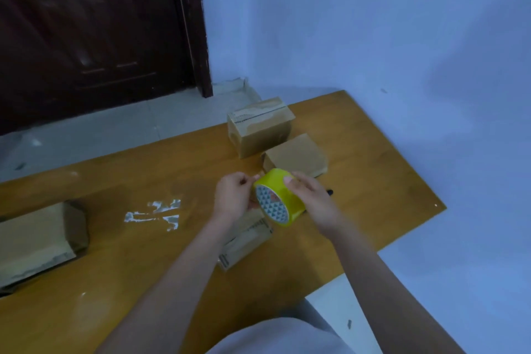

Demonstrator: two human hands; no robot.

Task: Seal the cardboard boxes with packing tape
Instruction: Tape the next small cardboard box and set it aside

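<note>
Your two forearms come up from the lower edge of the head view, both bare from the elbow down: no sleeves, cuffs, watch, bracelet or gloves on them. Your left hand [232,195] and right hand [311,195] are bare too, and you wear no rings that the view can make out. The thumbnail on your right hand is short and plain. Below your arms, at the bottom middle, you can see light grey cloth [287,333], smooth and unpatterned, softly folded; whether it is shirt or trousers cannot be told
</note>
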